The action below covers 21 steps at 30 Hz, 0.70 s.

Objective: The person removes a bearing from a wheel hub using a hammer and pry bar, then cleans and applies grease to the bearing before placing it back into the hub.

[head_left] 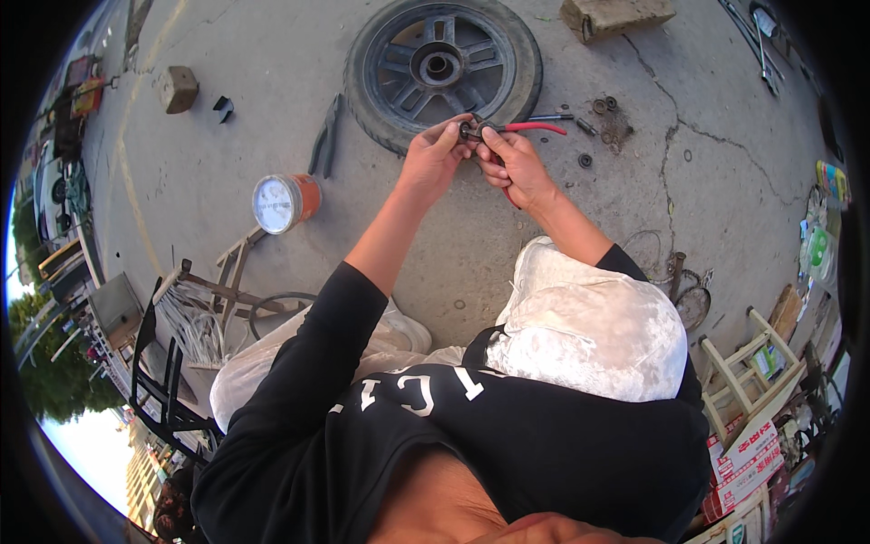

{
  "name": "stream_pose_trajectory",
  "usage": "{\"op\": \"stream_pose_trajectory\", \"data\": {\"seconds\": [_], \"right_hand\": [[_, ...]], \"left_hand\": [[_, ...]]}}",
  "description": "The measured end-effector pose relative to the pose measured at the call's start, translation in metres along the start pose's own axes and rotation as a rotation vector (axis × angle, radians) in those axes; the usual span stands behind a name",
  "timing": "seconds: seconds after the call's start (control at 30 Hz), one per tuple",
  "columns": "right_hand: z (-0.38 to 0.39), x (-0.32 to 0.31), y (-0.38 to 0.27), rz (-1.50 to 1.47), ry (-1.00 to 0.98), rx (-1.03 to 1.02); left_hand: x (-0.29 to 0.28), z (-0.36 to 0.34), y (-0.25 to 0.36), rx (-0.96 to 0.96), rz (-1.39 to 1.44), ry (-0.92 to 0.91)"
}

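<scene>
The left hand and the right hand meet in front of the person, above the concrete ground and just on the near side of the wheel. The left hand pinches a small dark part between thumb and fingers, so the part sits at its fingertips, on the hand's right side. The right hand is closed around the red-handled pliers; one handle sticks out to the right past the thumb, and the other shows below the palm. The head of the pliers points left and meets the small dark part, though whether the jaws are clamped on it I cannot tell.

The wheel lies flat on the ground, its near edge partly behind the left hand. To the left of the hands, well apart from them, lie a pair of dark pliers and, nearer, an orange bucket with a whitish lid. To the right, a dark ring lies near the right hand, with a short cylinder and a group of rings farther off.
</scene>
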State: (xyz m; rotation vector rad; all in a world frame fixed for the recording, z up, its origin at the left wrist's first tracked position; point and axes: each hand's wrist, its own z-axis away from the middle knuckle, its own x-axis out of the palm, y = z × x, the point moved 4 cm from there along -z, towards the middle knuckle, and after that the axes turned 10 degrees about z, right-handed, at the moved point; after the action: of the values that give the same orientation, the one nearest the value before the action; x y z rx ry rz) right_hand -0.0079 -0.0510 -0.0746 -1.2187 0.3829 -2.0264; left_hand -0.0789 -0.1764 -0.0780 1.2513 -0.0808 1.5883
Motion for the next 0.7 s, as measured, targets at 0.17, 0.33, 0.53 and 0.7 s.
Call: {"op": "stream_pose_trajectory", "data": {"seconds": [0.17,0.33,0.53,0.7], "right_hand": [[0.0,0.001,-0.001,0.006,0.001,0.002],[-0.004,-0.004,0.003,0.09,-0.003,0.005],[0.0,-0.004,0.005,0.073,-0.013,0.007],[-0.003,-0.015,0.013,0.109,-0.038,0.023]], "left_hand": [[0.0,-0.001,0.005,-0.021,-0.013,-0.017],[-0.001,0.0,0.014,-0.066,-0.12,-0.036],[-0.001,0.001,0.012,-0.096,-0.135,-0.069],[-0.01,0.002,0.003,-0.115,-0.087,-0.043]]}}
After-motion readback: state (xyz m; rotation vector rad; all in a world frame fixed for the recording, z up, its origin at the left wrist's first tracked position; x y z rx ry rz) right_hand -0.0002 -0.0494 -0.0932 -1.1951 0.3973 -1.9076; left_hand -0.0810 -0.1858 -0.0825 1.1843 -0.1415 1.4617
